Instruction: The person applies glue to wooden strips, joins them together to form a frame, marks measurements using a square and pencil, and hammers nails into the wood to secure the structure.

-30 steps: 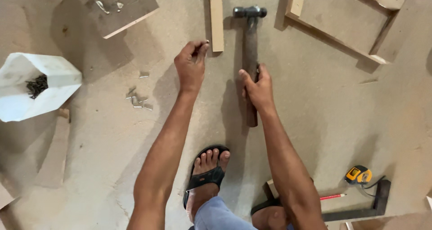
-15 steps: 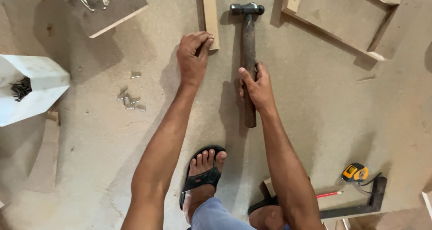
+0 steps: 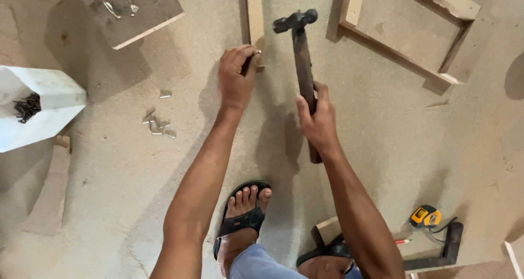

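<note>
Dusty board flooring [image 3: 415,148] filled the frame, seen from above. Near top centre a narrow wood strip [image 3: 254,11] ran down from the upper edge. The left hand [image 3: 236,79] sat at the strip's lower end, thumb and fingers pinched together on a small nail [image 3: 258,53] held against the wood. Just right of it, the right hand [image 3: 318,120] was wrapped tight round the wooden handle of a hammer [image 3: 300,55], whose dark metal head pointed toward the top of the frame, close beside the strip; whether it touched the floor could not be told.

At upper right lay a wooden frame [image 3: 404,55]. At upper left sat a flat board [image 3: 136,14] with bits of metal on it. At the left edge a white bag [image 3: 49,101] held dark nails, and a few loose nails [image 3: 157,125] lay scattered between the bag and the left forearm. At bottom centre a foot in a black sandal [image 3: 243,220] rested on the floor. At lower right were a yellow tape measure [image 3: 424,217] and a red pencil [image 3: 403,241].
</note>
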